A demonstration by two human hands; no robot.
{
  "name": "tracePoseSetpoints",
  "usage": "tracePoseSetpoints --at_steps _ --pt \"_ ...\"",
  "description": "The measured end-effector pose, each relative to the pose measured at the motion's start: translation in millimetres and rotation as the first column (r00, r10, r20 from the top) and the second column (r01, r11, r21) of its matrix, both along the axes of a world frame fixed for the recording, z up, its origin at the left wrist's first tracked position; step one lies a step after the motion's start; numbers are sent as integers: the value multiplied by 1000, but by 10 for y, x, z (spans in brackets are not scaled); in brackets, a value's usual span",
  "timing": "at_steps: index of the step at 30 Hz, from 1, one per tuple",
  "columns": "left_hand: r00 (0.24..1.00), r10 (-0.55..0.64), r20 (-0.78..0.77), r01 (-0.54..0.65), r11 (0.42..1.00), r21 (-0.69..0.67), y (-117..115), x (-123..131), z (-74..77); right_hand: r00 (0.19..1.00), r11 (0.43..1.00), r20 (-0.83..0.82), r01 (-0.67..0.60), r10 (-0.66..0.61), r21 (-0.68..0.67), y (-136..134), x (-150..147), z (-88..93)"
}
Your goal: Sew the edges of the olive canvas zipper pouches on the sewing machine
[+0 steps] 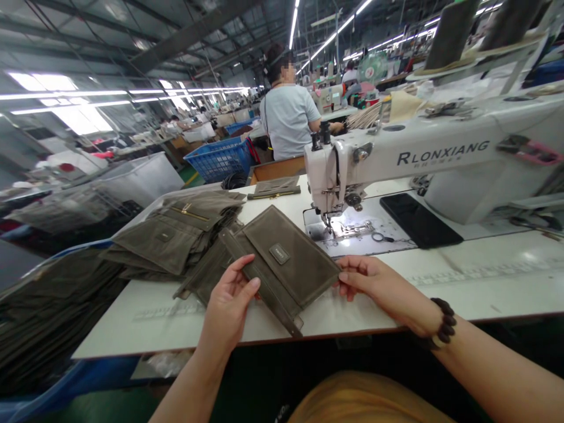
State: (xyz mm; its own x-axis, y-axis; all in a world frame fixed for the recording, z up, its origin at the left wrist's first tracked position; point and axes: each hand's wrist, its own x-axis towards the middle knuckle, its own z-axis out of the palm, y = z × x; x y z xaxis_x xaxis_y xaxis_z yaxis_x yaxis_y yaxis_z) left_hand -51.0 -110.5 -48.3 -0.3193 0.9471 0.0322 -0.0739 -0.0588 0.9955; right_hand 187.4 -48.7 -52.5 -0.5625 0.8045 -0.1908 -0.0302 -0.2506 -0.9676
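An olive fabric panel (304,252) with a small label patch is held tilted above the front of the white table (176,317). My left hand (233,294) pinches its left edge, along a folded strip. At the panel's right corner, my right hand (363,279) grips it between thumb and fingers; a dark beaded bracelet is on that wrist. Another olive piece (207,273) lies partly hidden behind the held one. Just beyond the panel stands the sewing machine's needle area (328,220), lit from above.
Stacked olive panels (176,232) cover the table's left side, and more fill a blue bin (57,311). A black phone (418,220) lies on the machine bed beside small scissors. One zippered piece (275,188) rests behind. A person (288,114) stands beyond, near a blue basket (220,160).
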Motion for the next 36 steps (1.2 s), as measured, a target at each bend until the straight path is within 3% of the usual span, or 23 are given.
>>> tracePoseSetpoints --at_steps 6,9,12,15,16,17,19,21,23,25,28,32,36 --pt "968 -156 -198 125 979 -161 18 -4 -5 989 998 145 1 -9 56 195 89 45" --pt "888 -340 -309 247 921 -303 -4 44 76 973 999 230 -18 6 51 349 128 36" --pt "686 -623 -375 418 760 -498 -109 121 232 959 999 284 -13 1 40 517 175 12" --pt "348 -841 -415 522 542 -659 -192 240 428 951 999 308 -34 23 27 649 203 -7" --pt "242 -864 -442 532 499 -684 -194 287 480 950 999 311 -47 37 23 680 203 -11" --pt "165 -850 -500 530 504 -682 -182 336 516 948 998 313 -60 51 19 704 198 -13" --pt "75 -745 -663 508 601 -617 -123 429 524 945 996 317 -83 75 13 734 182 -15" --pt "-1 -577 -817 468 721 -510 -41 509 452 943 995 320 -101 93 9 747 168 -13" --pt "-111 -446 -888 470 764 -442 35 570 341 939 993 325 -117 107 9 755 169 -9" --pt "-206 -382 -901 513 742 -432 88 617 243 935 991 333 -131 120 12 767 187 -6" --pt "-298 -377 -877 564 672 -481 125 667 194 927 986 345 -165 150 16 796 225 0" --pt "-374 -368 -851 579 624 -524 133 727 292 904 973 382 -226 194 42 854 219 29" --pt "-432 -291 -854 564 652 -507 164 775 423 863 953 467 -278 193 119 925 138 50"
